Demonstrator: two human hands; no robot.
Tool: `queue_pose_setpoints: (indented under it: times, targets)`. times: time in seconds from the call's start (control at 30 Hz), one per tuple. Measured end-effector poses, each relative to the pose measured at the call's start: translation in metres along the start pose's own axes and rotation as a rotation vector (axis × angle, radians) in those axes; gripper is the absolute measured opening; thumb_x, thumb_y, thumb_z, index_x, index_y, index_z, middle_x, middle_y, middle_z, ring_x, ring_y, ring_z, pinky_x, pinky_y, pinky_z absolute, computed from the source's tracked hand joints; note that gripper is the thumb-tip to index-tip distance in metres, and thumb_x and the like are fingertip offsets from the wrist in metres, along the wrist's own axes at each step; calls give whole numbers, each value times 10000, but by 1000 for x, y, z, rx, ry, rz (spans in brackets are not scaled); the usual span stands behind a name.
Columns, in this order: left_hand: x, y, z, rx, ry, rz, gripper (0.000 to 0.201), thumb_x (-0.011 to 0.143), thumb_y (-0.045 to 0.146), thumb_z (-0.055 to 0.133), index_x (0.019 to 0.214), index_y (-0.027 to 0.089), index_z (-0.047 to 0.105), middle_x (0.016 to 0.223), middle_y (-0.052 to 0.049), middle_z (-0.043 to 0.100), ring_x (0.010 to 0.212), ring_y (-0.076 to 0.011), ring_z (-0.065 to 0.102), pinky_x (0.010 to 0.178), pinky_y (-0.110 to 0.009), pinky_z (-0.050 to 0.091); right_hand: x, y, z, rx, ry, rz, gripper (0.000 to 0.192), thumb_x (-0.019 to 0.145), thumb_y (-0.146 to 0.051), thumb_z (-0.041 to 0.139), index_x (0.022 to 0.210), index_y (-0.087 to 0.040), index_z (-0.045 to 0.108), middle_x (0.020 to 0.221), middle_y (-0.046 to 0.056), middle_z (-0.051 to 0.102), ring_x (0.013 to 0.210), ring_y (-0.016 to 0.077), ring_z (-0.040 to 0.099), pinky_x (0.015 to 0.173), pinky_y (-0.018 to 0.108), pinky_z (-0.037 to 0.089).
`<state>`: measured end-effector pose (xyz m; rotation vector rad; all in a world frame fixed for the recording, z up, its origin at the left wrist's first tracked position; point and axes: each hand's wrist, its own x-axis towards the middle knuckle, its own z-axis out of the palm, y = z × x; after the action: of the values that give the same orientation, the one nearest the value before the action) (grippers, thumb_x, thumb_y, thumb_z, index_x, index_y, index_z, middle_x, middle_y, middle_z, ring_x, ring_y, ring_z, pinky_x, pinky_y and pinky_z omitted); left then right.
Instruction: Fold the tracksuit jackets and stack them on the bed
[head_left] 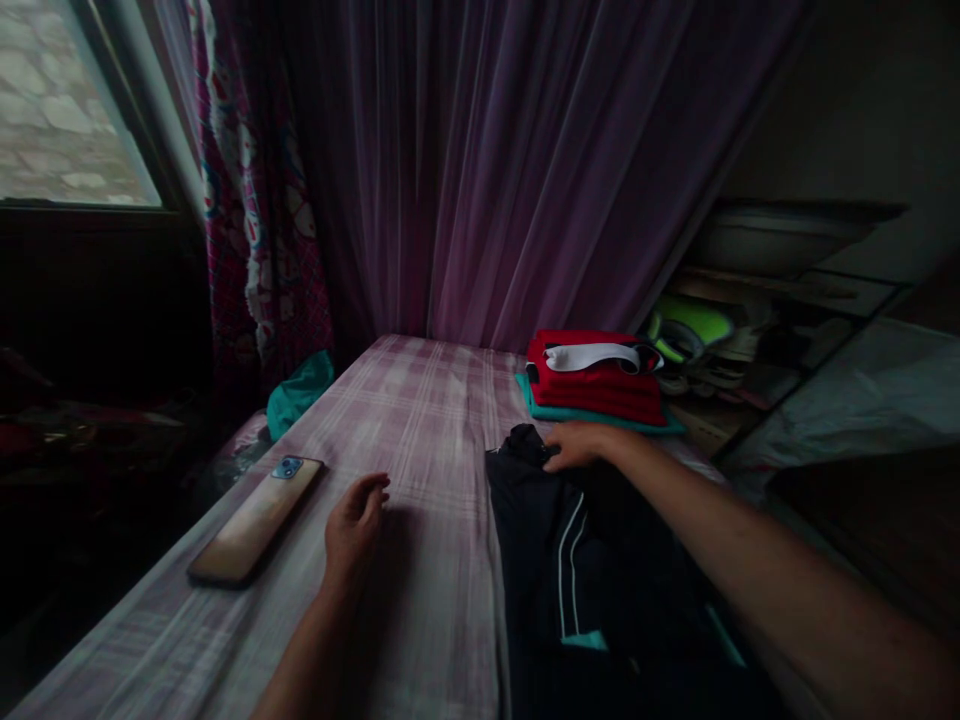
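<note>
Pinching the bunched top of the dark garment with 2 white stripes (pixel 531 550), the right hand (pixel 581 444) probably steadies it on the plaid bedsheet (pixel 427 420). The left hand (pixel 355 518), loosely half-curled near the smartphone (pixel 255 525), holds nothing.

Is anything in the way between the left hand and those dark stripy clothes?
Nothing that I can see: only the checked sheet lies between the left hand and the dark clothes. The phone is on the hand's other side.
</note>
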<state>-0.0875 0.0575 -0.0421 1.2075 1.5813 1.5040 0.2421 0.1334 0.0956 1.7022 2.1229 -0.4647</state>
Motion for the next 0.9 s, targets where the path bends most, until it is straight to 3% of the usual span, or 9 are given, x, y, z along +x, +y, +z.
queue_pose_setpoints:
  times: [0.07, 0.17, 0.23, 0.37, 0.43, 0.5, 0.63, 0.8, 0.9]
  targets:
    - [-1, 0, 0, -40, 30, -9, 410, 703, 542, 598, 898, 195, 700, 913, -75, 755, 764, -224, 723, 723, -349, 564, 2, -20, -33, 42, 43, -3, 183, 689, -343, 786, 810, -206, 769, 706, 2, 721, 610, 183, 671, 591, 265, 513]
    - [1, -3, -3, -85, 64, -30, 411, 715, 544, 622, 912, 190, 689, 938, -78, 746, 781, -225, 723, 715, -343, 567, 10, -47, -101, 87, 345, 50, 193, 665, -253, 812, 835, -183, 753, 721, -3, 726, 639, 163, 671, 621, 236, 505]
    - [2, -6, -6, -108, 116, -38, 440, 752, 549, 616, 1008, 195, 672, 1050, -88, 732, 870, -231, 721, 742, -341, 569, 11, -58, -155, 102, 627, 98, 244, 835, -253, 657, 1048, -147, 713, 971, 77, 749, 841, 189, 691, 749, 271, 507]
    - [7, -13, -12, -97, 280, -42, 523, 830, 555, 574, 1233, 222, 585, 1307, -110, 636, 1186, -267, 619, 905, -371, 538, -1, -53, -248, 149, 1241, 236, 486, 1025, -244, 242, 1445, -27, 352, 1428, 264, 490, 1308, 272, 491, 1017, 446, 386]
    - [8, -15, -13, -71, 281, -45, 541, 841, 563, 564, 1260, 221, 576, 1341, -115, 615, 1244, -282, 580, 977, -402, 505, -4, -46, -264, 205, 1433, 197, 482, 1011, -256, 312, 1452, -72, 369, 1404, 220, 535, 1298, 270, 508, 1015, 441, 394]
    - [8, -14, -12, -50, 258, -47, 553, 841, 573, 557, 1264, 219, 577, 1351, -116, 609, 1236, -288, 583, 1012, -425, 484, 4, -39, -253, 240, 1510, 130, 457, 958, -250, 441, 1400, -137, 477, 1314, 168, 625, 1218, 278, 576, 980, 439, 436]
    - [8, -10, -11, -19, 247, -74, 583, 835, 606, 528, 1267, 218, 576, 1347, -117, 613, 1190, -292, 608, 1005, -440, 483, 39, -40, -168, 143, 1264, -21, 378, 866, -174, 521, 1222, -205, 644, 1153, 113, 716, 1074, 279, 651, 911, 418, 495]
    - [7, -6, -12, 61, 193, -99, 604, 836, 619, 512, 1284, 219, 574, 1283, -115, 648, 1142, -290, 635, 965, -436, 501, 38, -63, -65, 125, 7, -335, 137, 740, -209, 643, 861, -205, 706, 675, -21, 656, 608, 135, 612, 584, 220, 471]
    - [6, -4, -13, 71, 197, -78, 583, 827, 611, 522, 1242, 211, 605, 1243, -112, 669, 1116, -284, 652, 934, -405, 521, 17, -75, -51, 295, -331, -442, 195, 741, -369, 683, 843, -204, 668, 599, -66, 562, 470, 91, 502, 455, 196, 404]
